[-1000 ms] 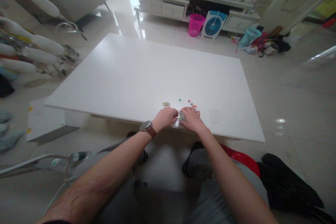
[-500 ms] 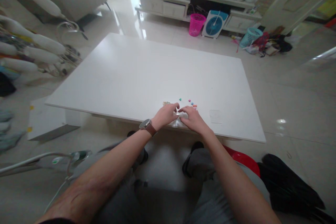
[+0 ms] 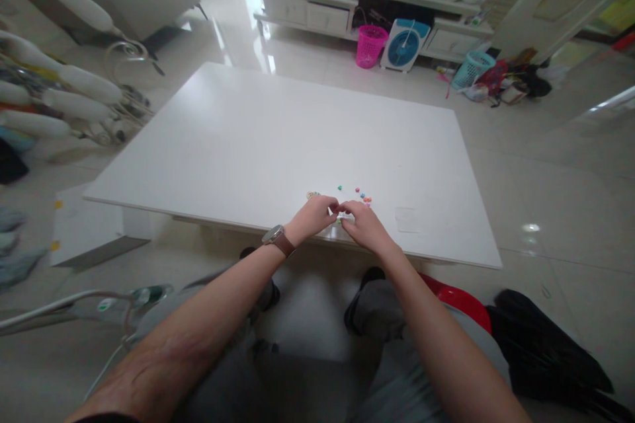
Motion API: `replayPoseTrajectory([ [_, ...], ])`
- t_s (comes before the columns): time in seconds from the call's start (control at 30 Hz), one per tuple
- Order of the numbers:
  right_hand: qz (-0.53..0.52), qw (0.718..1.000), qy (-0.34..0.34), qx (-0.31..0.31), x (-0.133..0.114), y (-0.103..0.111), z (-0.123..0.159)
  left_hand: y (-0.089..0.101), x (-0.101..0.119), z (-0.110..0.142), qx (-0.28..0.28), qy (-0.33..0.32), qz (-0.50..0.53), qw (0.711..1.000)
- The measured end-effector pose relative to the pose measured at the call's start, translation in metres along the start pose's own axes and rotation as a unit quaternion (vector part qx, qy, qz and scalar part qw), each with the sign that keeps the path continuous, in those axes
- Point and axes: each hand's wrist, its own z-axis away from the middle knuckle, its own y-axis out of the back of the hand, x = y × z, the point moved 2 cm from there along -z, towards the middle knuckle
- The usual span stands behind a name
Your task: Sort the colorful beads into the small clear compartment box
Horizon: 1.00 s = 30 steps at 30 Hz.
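Observation:
Above the front edge of the white table [image 3: 297, 132], my left hand [image 3: 315, 215] and my right hand [image 3: 366, 223] meet at the fingertips. Both are closed in a pinch. Something small lies between them, with a whitish and a greenish bit [image 3: 339, 220] showing; its kind is too small to tell. Just beyond my left hand sits a little cluster of pale, speckled beads [image 3: 311, 195], partly hidden. Past the fingertips lie a green bead-like piece [image 3: 340, 188], a pink one [image 3: 358, 190], a blue one [image 3: 362, 195] and orange ones [image 3: 367, 199].
A thin, pale square sheet [image 3: 407, 219] lies on the table to the right of my right hand. A red stool [image 3: 461, 304] is at my right leg. Across the floor stand a pink basket [image 3: 371, 46] and a blue fan [image 3: 404, 46] before a low cabinet.
The clear whitish piece between my hands has turned or shifted and shows less. My fingertips have come closer together, and a greenish bit now shows below them.

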Motion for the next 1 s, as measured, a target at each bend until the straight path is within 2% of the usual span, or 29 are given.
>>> replayPoseTrajectory([
  [0.27, 0.033, 0.999, 0.007, 0.021, 0.000, -0.002, 0.001, -0.001, 0.003, -0.001, -0.001, 0.004, 0.015, 1.000],
  [0.5, 0.072, 0.996, -0.050, 0.029, -0.001, 0.000, 0.002, 0.001, 0.006, 0.000, 0.005, 0.017, 0.043, 0.999],
  [0.63, 0.104, 0.992, -0.070, 0.027, -0.004, 0.001, 0.003, 0.003, 0.003, -0.001, -0.011, 0.025, 0.050, 0.998],
  [0.87, 0.163, 0.985, -0.045, 0.013, -0.006, -0.003, 0.000, 0.006, -0.001, 0.005, -0.091, 0.017, -0.059, 0.994],
  [1.0, 0.201, 0.979, -0.026, 0.005, -0.007, -0.007, -0.004, 0.003, 0.001, 0.011, -0.106, 0.020, -0.135, 0.985],
])
